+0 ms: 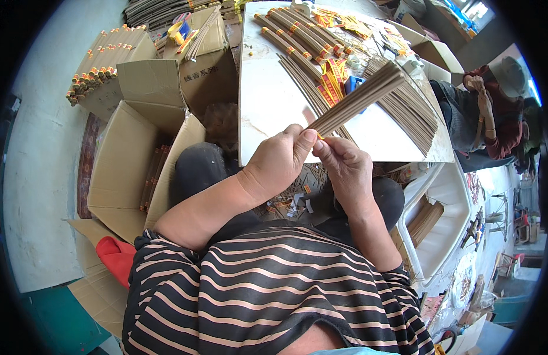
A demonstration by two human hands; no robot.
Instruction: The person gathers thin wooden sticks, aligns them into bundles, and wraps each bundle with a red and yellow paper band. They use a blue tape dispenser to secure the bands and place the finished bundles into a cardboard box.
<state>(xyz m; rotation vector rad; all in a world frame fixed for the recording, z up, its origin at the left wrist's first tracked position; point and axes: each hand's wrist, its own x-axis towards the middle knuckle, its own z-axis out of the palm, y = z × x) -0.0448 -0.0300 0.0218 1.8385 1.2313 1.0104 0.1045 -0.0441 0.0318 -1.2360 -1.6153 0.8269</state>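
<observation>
A bundle of thin brown incense sticks (365, 94) slants up and to the right over the near part of the white table. My left hand (279, 155) is closed round its lower end, thumb along the top. Right beside it, my right hand (348, 168) pinches a small orange-yellow paper label (320, 136) against that same end; most of the label is hidden by the fingers. Beyond the hands lie loose red-and-yellow labels (332, 83) and a blue object (353, 84), partly behind the bundle. More loose incense sticks (407, 115) are spread to the right.
Banded incense bundles (292, 35) lie at the back of the table (265, 118). An open cardboard box (123, 154) stands at left, with stacked bundles (108, 53) beyond. A white tub (457, 201) holding sticks is at right. Another person (493, 106) sits at far right.
</observation>
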